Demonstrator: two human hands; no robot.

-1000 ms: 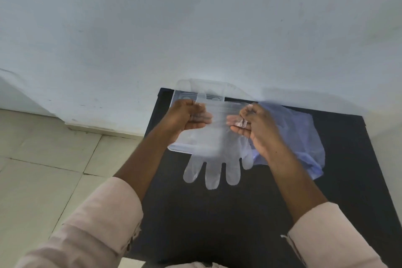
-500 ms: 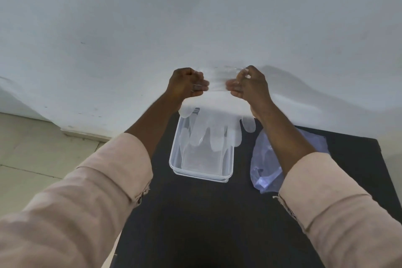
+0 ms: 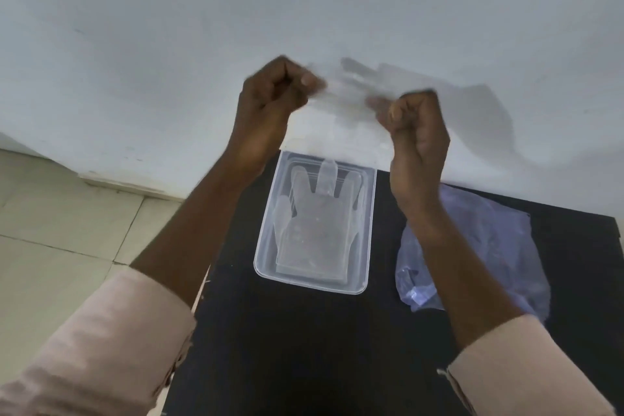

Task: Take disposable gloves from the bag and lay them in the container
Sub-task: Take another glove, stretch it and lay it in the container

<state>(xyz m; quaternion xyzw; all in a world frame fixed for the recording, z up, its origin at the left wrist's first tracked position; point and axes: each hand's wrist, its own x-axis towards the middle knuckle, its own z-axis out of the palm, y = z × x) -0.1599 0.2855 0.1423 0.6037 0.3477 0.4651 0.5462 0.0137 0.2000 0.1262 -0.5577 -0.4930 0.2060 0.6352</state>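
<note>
Fingers of left hand [image 3: 270, 101] and right hand [image 3: 415, 125] curl closed, pinching a clear glove [image 3: 347, 101] stretched taut at 12 o'clock above the container [image 3: 260, 246]; bag [image 3: 489, 240] lies at 3 o'clock. Lower level, keeping tension, onto gloves [image 3: 314, 223] already inside.

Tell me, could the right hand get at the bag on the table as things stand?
Probably not yet. The right hand is raised and pinched on a clear glove shared with the left hand. The bag lies uncovered below its forearm, so once it lets go the way looks free.
</note>
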